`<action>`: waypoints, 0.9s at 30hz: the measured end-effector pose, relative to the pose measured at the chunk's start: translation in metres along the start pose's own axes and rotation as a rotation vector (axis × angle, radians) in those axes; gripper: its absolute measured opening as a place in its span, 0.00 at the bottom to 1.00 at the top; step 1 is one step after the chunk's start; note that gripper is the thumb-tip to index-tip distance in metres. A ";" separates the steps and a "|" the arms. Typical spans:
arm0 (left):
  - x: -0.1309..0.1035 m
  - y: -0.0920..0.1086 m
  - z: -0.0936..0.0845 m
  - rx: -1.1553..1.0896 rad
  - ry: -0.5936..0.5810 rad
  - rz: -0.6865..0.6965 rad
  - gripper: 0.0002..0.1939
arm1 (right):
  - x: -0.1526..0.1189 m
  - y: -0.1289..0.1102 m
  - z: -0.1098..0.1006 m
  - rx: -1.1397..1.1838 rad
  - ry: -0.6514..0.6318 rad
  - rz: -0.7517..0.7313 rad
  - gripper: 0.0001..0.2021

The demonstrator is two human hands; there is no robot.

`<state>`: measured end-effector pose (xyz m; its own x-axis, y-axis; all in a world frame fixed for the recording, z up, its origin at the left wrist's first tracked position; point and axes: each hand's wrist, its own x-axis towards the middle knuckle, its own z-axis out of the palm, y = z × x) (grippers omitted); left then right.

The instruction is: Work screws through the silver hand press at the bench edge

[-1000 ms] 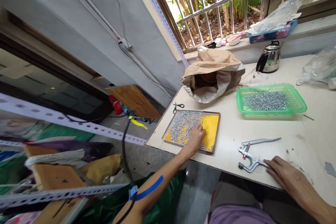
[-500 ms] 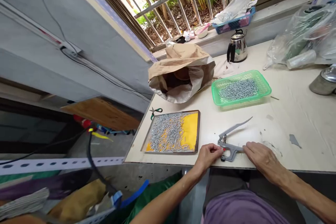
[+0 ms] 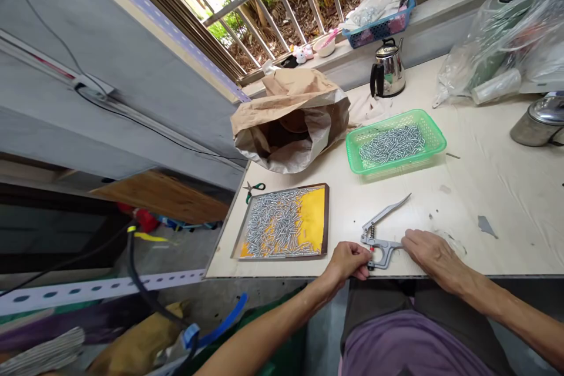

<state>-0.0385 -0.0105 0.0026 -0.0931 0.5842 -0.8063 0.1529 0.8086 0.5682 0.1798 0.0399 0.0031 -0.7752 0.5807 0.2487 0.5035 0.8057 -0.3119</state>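
A grey metal hand tool with a spring and a raised lever lies near the table's front edge. My left hand is at its left end, thumb and fingers pinched beside a small red part; what they hold is too small to make out. My right hand has its fingers closed on the end of the tool's grey handle. To the left, a shallow tray with a yellow base holds many small silvery metal pins. Beyond the tool, a green plastic basket holds more such pins.
An open brown paper bag stands behind the tray, and green-handled scissors lie at the left edge. Farther back are a steel kettle, plastic bags and a metal pot.
The view has shifted, so the table's objects appear farther left. My left hand's fingers have shifted slightly at the tool's left end. My right hand stays on the handle.
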 end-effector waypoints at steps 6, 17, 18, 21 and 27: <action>-0.005 0.001 0.001 0.060 -0.026 -0.017 0.15 | -0.001 0.001 0.002 -0.014 -0.090 0.012 0.12; -0.006 -0.009 0.003 0.061 0.002 -0.028 0.17 | 0.017 0.045 0.004 -0.020 -0.240 0.016 0.48; -0.005 -0.010 0.003 0.061 0.001 -0.024 0.18 | 0.020 0.047 0.003 -0.016 -0.256 0.017 0.48; -0.003 -0.014 0.003 0.055 -0.003 -0.004 0.20 | 0.028 0.045 0.000 -0.021 -0.246 0.036 0.48; -0.008 -0.020 0.004 0.191 0.044 0.052 0.20 | 0.034 0.030 -0.014 -0.095 -0.260 0.064 0.37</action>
<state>-0.0371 -0.0315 -0.0024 -0.1226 0.6309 -0.7661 0.3420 0.7515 0.5641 0.1737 0.0856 0.0146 -0.8066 0.5909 -0.0164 0.5783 0.7829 -0.2294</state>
